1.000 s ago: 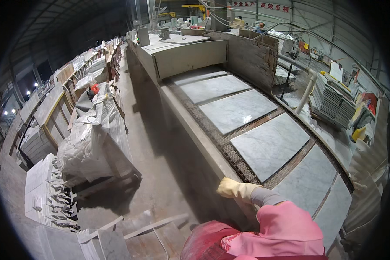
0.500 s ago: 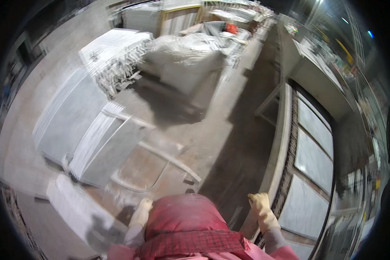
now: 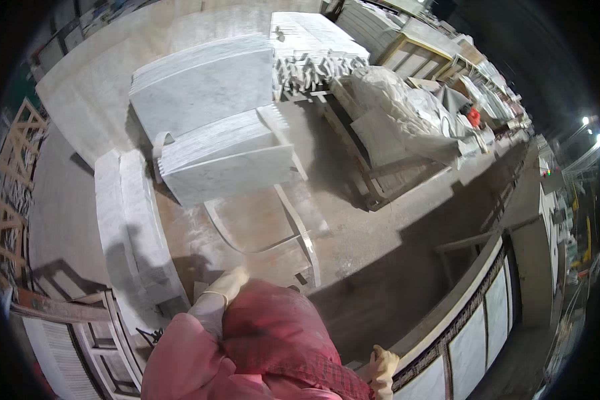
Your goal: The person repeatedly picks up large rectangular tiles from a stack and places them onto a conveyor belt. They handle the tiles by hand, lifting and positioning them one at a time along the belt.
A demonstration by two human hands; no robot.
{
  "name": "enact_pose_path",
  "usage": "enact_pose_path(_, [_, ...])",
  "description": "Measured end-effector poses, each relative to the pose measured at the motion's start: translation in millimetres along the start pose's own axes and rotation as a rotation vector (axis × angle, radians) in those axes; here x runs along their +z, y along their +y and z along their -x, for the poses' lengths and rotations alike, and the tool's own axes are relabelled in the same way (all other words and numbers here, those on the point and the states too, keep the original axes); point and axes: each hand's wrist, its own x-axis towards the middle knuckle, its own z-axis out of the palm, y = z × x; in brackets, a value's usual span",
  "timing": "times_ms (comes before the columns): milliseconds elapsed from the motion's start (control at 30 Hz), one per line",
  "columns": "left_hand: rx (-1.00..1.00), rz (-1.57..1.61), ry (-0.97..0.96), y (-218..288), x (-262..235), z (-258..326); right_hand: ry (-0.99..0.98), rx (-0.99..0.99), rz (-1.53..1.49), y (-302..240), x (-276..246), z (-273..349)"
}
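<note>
My left hand [image 3: 228, 285], in a pale yellow glove, is held in front of my body beside my red apron [image 3: 273, 327]. Its fingers are blurred, and nothing shows in it. In a matching glove, my right hand [image 3: 383, 363] hangs low beside the pale edge of a long roller conveyor [image 3: 440, 310]; whether it touches the edge I cannot tell. The right fingers look curled in, with nothing seen in them. White marble-like slabs [image 3: 467, 350] lie flat along the conveyor. Ahead of my left hand, several thin grey-white slabs [image 3: 230, 173] lean in a stack.
Larger leaning slabs [image 3: 200, 93] stand behind that stack. A low white block [image 3: 137, 227] lies to the left, near a wooden frame [image 3: 110, 333]. Curved strips [image 3: 293, 217] rest on the dusty floor. Farther off, a pallet [image 3: 380, 197] carries plastic-wrapped material [image 3: 400, 113].
My view has turned left, so the slab stacks have shifted right in the picture and the wooden frame shows at lower left. My right hand appears lower, and my left hand reaches slightly higher.
</note>
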Motion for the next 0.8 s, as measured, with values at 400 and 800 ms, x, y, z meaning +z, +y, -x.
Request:
enact_pose_path(400, [0.038,0.331,0.082,6,-17,47,-0.056,0.058,0.015,6,7,0])
enact_pose_path(800, [-0.010,0.168,0.057,15,-23,43,-0.023,0.002,-0.015,12,13,1])
